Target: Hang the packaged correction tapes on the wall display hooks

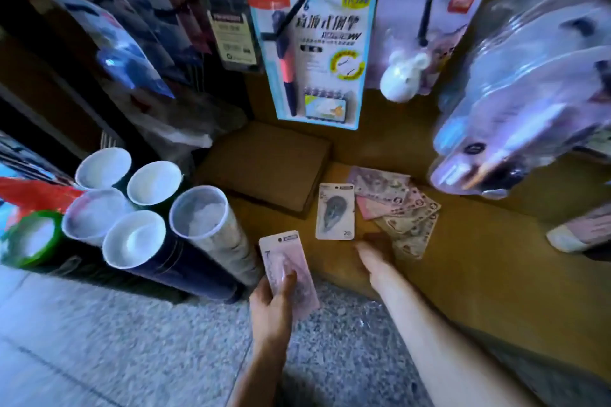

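My left hand (272,299) grips a pink packaged correction tape (287,269) by its lower part, thumb across the front. A second, white-carded correction tape (335,211) lies flat on the brown shelf (463,261). Beside it lies a fanned pile of several pink and beige packages (401,208). My right hand (372,261) reaches onto the shelf just below that pile, fingers extended and blurred, holding nothing. Black display hooks (299,6) stick out of the wall above, carrying packaged pens and other goods.
A blue pen card (317,53) hangs at centre. Clear blister packs (529,92) hang at right, dark packs (132,30) at left. Several rolled paper tubes (158,218) stand at left. A cardboard box (267,165) sits on the shelf. Speckled floor (132,340) lies below.
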Demonstrator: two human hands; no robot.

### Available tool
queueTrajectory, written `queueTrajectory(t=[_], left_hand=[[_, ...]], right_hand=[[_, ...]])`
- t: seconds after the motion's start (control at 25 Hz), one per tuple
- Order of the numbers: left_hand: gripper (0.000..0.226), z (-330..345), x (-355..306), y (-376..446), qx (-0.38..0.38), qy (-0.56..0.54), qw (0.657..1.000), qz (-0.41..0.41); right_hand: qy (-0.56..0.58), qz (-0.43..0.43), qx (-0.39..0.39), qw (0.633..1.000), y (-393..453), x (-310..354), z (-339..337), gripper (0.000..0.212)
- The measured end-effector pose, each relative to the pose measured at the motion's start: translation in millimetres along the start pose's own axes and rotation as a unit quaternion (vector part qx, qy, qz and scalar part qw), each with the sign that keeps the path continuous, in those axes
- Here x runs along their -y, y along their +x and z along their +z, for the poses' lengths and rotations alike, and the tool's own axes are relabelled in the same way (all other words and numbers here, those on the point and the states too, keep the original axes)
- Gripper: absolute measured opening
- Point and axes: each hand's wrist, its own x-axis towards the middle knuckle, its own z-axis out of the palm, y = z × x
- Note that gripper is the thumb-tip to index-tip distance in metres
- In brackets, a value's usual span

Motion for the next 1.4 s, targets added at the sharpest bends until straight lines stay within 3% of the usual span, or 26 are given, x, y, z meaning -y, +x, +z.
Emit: queueTrajectory(t=[0.12, 0.28, 0.48, 0.56, 0.72, 0.88, 1.0, 1.08, 1.2, 1.28, 1.4], left_hand=[[0.017, -5.1, 0.8, 11.1, -0.016, -0.002, 1.0, -0.001], [0.011, -6.1, -1.3, 10.6, 0.007, 0.006, 1.0, 0.003], [0.017, -0.2, -15.3, -15.8, 0.035, -0.042, 0.999, -0.004], [0.032, -2.5, -25.1, -31.3, 0.074, -0.11, 0.991, -0.017], [0.075, -18.6, -53.5, -65.0, 0.225, -0.214, 0.95, -0.025], [0.058, -27.9, -95.3, -122.0, 0.334, -0.199, 0.921, 0.0], [0.065, -20.7, -132.7, -165.5, 0.375, -0.149, 0.914, 0.052], [0.056, -15.4, -163.7, -195.0, 0.377, -0.136, 0.908, 0.118], [0.039, -9.4, -207.7, -241.4, 0.41, -0.114, 0.881, 0.206], [0.034, -6.7, -235.9, -264.7, 0.449, -0.119, 0.857, 0.222], [0.034, -2.4, -275.9, -277.5, 0.467, -0.174, 0.841, 0.211]], right_hand=[[0.173, 0.118, 0.053, 0.976, 15.8, 12.5, 31.6, 0.019], [0.23, 0.143, 0.067, 0.96, 6.0, 15.2, 38.1, 0.01], [0.294, 0.015, 0.115, 0.949, -57.3, -19.6, -8.1, 0.022], [0.285, -0.025, 0.126, 0.95, -86.7, -35.2, -27.0, 0.027], [0.288, -0.094, 0.133, 0.944, -158.6, -36.3, -62.1, 0.02], [0.289, -0.193, 0.131, 0.929, -239.0, -9.4, -102.3, 0.026], [0.299, -0.265, 0.125, 0.908, -286.1, 28.4, -137.7, 0.048], [0.316, -0.298, 0.14, 0.89, -315.9, 53.5, -159.0, 0.065], [0.344, -0.34, 0.109, 0.869, -353.6, 91.6, -194.3, 0.053], [0.351, -0.355, 0.11, 0.859, -371.9, 112.5, -218.6, 0.043], [0.335, -0.388, 0.125, 0.85, -400.3, 143.1, -243.9, 0.061]])
